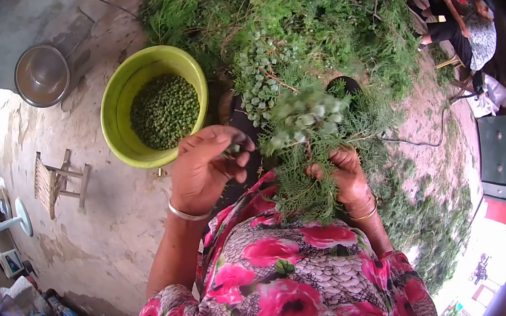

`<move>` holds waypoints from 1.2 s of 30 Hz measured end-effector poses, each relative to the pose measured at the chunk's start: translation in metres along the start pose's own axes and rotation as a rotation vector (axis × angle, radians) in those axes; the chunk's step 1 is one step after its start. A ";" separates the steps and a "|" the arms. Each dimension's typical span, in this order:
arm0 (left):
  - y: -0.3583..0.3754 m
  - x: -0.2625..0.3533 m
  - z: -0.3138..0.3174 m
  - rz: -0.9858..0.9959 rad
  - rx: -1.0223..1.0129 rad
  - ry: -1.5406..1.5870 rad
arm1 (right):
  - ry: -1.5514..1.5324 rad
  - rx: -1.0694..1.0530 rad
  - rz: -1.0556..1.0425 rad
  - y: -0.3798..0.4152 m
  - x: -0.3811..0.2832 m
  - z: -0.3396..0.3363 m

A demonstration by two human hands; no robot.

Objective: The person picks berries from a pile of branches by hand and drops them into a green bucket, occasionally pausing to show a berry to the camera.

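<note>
My left hand [204, 170] is curled around a few small green cones [231, 150], close to the near rim of a yellow-green tub [115, 139]. A heap of picked green cones [166, 110] lies inside that tub. My right hand [345, 175] is closed on the lower part of a leafy conifer branch [299, 187] over my lap. Clusters of pale green cones [308, 117] at the top of this branch are slightly blurred. Just beyond them is another cone-laden sprig [259, 73].
A large pile of green conifer branches [312, 20] spreads ahead and to the right. A metal bowl [42, 76] and a small woven stool [59, 183] stand at the left. Another person [469, 30] sits at the far right. A cable [426, 143] crosses the floor.
</note>
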State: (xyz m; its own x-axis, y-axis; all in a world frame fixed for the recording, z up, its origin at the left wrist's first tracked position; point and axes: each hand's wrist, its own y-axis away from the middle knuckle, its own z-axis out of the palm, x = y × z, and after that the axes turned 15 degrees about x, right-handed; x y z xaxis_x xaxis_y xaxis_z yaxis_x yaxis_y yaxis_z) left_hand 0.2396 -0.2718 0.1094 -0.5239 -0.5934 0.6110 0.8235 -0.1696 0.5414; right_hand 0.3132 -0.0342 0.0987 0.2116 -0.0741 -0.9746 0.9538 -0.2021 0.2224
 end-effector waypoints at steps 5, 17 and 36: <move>-0.001 -0.001 0.016 -0.085 -0.035 -0.284 | 0.292 -0.148 -0.203 -0.003 -0.008 0.001; -0.006 -0.012 0.026 -0.318 -0.158 -0.214 | 0.177 -0.131 -0.074 -0.001 0.001 0.003; 0.007 -0.013 0.023 -0.153 0.017 -0.459 | 0.352 -0.083 -0.269 -0.003 0.010 0.008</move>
State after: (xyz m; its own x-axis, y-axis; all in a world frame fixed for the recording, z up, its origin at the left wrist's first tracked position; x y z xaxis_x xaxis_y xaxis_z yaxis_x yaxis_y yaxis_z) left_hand 0.2475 -0.2468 0.1189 -0.6839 -0.1535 0.7133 0.7278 -0.2126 0.6520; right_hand 0.3105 -0.0425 0.0883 -0.0006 0.3097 -0.9508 0.9956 -0.0886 -0.0295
